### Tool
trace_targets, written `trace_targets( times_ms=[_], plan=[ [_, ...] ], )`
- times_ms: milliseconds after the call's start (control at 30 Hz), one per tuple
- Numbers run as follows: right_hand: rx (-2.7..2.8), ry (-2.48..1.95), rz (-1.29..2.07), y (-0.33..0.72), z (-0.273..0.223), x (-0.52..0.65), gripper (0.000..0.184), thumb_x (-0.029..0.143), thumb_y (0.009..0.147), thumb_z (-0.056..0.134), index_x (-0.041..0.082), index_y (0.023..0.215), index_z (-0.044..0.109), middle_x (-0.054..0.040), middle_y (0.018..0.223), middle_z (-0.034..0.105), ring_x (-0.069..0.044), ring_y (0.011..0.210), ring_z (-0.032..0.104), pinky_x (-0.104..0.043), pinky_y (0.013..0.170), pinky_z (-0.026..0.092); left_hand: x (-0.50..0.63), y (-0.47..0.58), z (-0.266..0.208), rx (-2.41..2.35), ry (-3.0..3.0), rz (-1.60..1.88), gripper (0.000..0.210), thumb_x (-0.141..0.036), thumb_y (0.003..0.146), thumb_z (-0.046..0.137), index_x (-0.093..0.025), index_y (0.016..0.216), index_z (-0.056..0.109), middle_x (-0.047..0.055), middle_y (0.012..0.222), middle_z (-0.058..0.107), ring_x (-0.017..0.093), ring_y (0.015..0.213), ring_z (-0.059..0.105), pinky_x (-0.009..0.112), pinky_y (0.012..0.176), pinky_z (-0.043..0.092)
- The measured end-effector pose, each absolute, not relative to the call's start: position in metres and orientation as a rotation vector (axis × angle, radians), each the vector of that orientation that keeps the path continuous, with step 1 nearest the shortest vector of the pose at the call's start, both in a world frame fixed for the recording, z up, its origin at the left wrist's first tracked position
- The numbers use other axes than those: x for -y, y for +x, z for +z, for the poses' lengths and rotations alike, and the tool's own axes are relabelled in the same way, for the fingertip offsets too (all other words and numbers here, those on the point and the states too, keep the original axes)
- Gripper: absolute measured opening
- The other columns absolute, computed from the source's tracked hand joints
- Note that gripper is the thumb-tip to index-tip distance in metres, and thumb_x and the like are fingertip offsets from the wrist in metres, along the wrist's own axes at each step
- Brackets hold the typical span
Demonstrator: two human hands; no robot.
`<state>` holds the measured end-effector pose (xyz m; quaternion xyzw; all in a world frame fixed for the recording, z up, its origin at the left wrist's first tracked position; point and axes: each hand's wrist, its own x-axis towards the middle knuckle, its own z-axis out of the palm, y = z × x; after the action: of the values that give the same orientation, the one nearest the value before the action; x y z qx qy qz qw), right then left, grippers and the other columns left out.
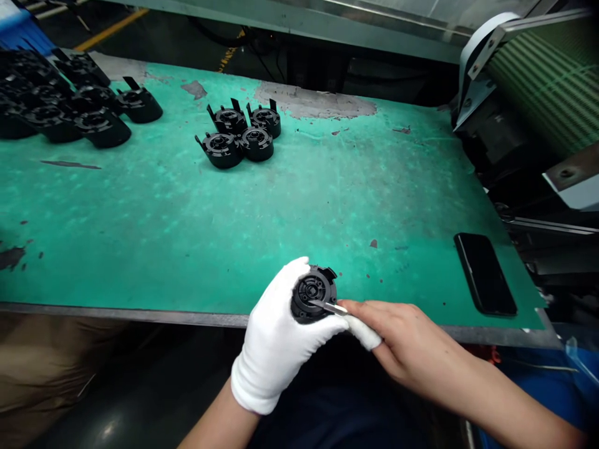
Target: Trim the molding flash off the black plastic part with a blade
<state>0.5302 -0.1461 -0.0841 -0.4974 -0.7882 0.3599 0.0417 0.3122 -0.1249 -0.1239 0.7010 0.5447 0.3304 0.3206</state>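
Observation:
My left hand, in a white glove, is closed around a round black plastic part above the table's front edge. The part's ringed face is turned up, and a tab stands out at its rim. My bare right hand grips a thin metal knife blade, whose tip reaches onto the part's face near its centre. A white covering shows at the right thumb; whether it wraps the thumb or the handle I cannot tell. The left thumb lies close beside the blade.
Several similar black parts stand grouped at the back middle of the green table, with more black parts at the back left. A phone lies at the right. Beyond it is a machine with a green belt.

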Motion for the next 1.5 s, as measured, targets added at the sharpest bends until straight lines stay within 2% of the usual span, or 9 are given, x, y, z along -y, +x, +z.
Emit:
trace_targets(
  times_ms=[200, 367, 633, 800, 933, 1067, 1200, 1300, 1500],
  plan=[
    [2.457, -1.571, 1.046, 0.527, -0.088, 0.152, 0.062, 0.004, 0.084, 0.044, 0.019, 0.143, 0.054, -0.0126, 0.122, 0.073, -0.027, 0.108, 0.071, -0.042, 0.094, 0.058, 0.127, 0.312, -0.129, -1.433, 1.832, 0.888, 0.076, -0.053, 0.075, 0.083, -0.028, 0.137, 0.047, 0.006, 0.132, 0.065, 0.027, 0.120, 0.066, 0.045, 0.110, 0.053],
    [2.474, -1.525, 1.164, 0.528, -0.080, 0.142, 0.063, 0.002, 0.082, 0.045, 0.018, 0.142, 0.056, -0.0116, 0.122, 0.073, -0.026, 0.108, 0.071, -0.039, 0.094, 0.057, 0.125, 0.311, -0.127, -1.430, 1.846, 0.879, 0.074, -0.055, 0.075, 0.082, -0.029, 0.136, 0.048, 0.005, 0.132, 0.065, 0.026, 0.120, 0.066, 0.044, 0.112, 0.051],
    [2.513, -1.467, 1.189, 0.528, -0.067, 0.128, 0.050, 0.003, 0.085, 0.048, 0.026, 0.124, 0.069, -0.0048, 0.108, 0.079, -0.023, 0.097, 0.075, -0.032, 0.087, 0.057, 0.125, 0.307, -0.130, -1.400, 1.842, 0.799, 0.086, -0.058, 0.076, 0.080, -0.026, 0.146, 0.041, 0.007, 0.145, 0.057, 0.025, 0.135, 0.055, 0.041, 0.119, 0.044],
    [2.366, -1.491, 1.170, 0.549, -0.072, 0.136, 0.045, 0.011, 0.093, 0.047, 0.028, 0.131, 0.066, -0.0044, 0.128, 0.073, -0.023, 0.112, 0.070, -0.034, 0.093, 0.056, 0.105, 0.277, -0.118, -1.284, 1.932, 0.610, 0.083, -0.046, 0.087, 0.071, -0.028, 0.156, 0.029, 0.004, 0.161, 0.039, 0.023, 0.148, 0.040, 0.040, 0.126, 0.032],
    [2.217, -1.565, 1.028, 0.567, -0.081, 0.142, 0.048, 0.011, 0.094, 0.043, 0.029, 0.134, 0.063, -0.0035, 0.135, 0.068, -0.023, 0.123, 0.063, -0.037, 0.100, 0.051, 0.092, 0.248, -0.116, -1.583, 1.739, 0.849, 0.059, -0.045, 0.093, 0.064, -0.032, 0.148, 0.046, 0.001, 0.153, 0.050, 0.021, 0.140, 0.050, 0.040, 0.124, 0.036],
    [2.215, -1.551, 0.997, 0.564, -0.087, 0.145, 0.055, 0.009, 0.093, 0.042, 0.034, 0.140, 0.057, -0.0031, 0.120, 0.071, -0.022, 0.108, 0.066, -0.035, 0.085, 0.053, 0.105, 0.254, -0.126, -1.586, 1.618, 0.981, 0.038, -0.045, 0.100, 0.052, -0.031, 0.135, 0.061, -0.001, 0.141, 0.063, 0.021, 0.132, 0.058, 0.040, 0.119, 0.042],
    [2.340, -1.480, 1.068, 0.550, -0.090, 0.149, 0.046, 0.015, 0.099, 0.044, 0.032, 0.140, 0.058, -0.0028, 0.097, 0.068, -0.020, 0.087, 0.063, -0.035, 0.075, 0.049, 0.128, 0.281, -0.137, -1.507, 1.747, 1.002, 0.030, -0.035, 0.103, 0.048, -0.030, 0.126, 0.066, -0.002, 0.129, 0.069, 0.017, 0.129, 0.059, 0.039, 0.121, 0.039],
    [2.389, -1.487, 1.022, 0.545, -0.093, 0.152, 0.046, 0.015, 0.099, 0.045, 0.030, 0.140, 0.057, -0.0034, 0.097, 0.066, -0.021, 0.087, 0.061, -0.035, 0.075, 0.047, 0.131, 0.293, -0.141, -1.494, 1.751, 1.071, 0.025, -0.029, 0.102, 0.051, -0.028, 0.119, 0.070, -0.003, 0.119, 0.074, 0.016, 0.120, 0.065, 0.037, 0.119, 0.043],
    [2.488, -1.524, 0.881, 0.547, -0.094, 0.150, 0.049, 0.013, 0.096, 0.047, 0.029, 0.141, 0.057, -0.0034, 0.096, 0.067, -0.022, 0.086, 0.060, -0.036, 0.075, 0.046, 0.118, 0.306, -0.140, -1.530, 1.683, 1.133, 0.022, -0.031, 0.101, 0.054, -0.027, 0.113, 0.073, -0.002, 0.115, 0.075, 0.017, 0.112, 0.069, 0.036, 0.112, 0.050]
  ],
)
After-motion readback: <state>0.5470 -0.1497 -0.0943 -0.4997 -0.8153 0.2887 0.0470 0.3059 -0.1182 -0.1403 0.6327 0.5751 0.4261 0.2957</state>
